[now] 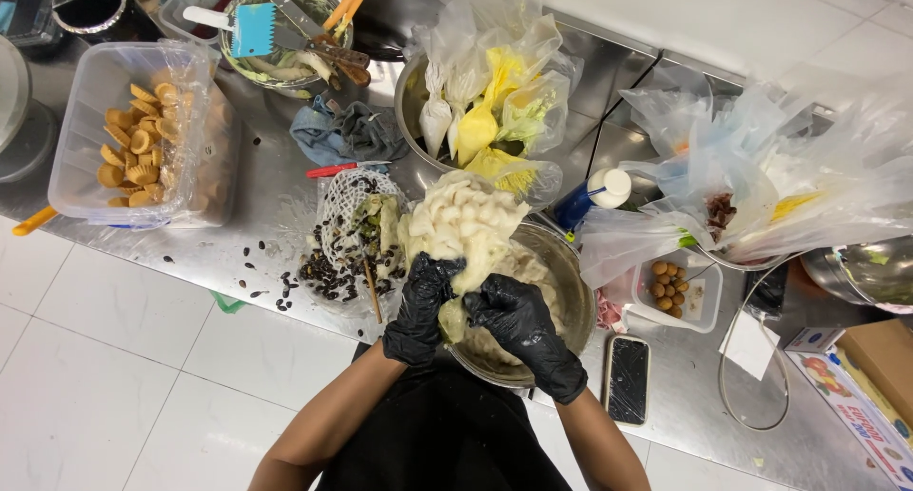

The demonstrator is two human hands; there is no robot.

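- Left hand (421,305) in a black glove, curled tight around the lower left side of a pale, creamy-white lump (463,226), fingers wrapped over its edge.
- Right hand (514,317), also black-gloved, closed on the lump's lower right part, thumb pressed against the pale mass just beside the left hand.
- Lump rising above both hands, bulging up and away from the body, its narrow bottom end pinched between the two gloves.
- Held directly over a round steel bowl (568,291), more pale material lying inside under the hands.
- Just left of the left hand: white mesh netting (344,208) with greenish scraps, and a scatter of small dark seeds (326,274) on the steel counter (266,206).
- Further left, well apart: clear plastic tub (84,134) with small golden pastry shells (138,144).
- Right of the bowl, near the right forearm: dark phone (627,380) lying flat, and a small clear tray of brown balls (670,286).
- Behind the lump: another steel bowl stuffed with plastic bags (495,96), some yellow.
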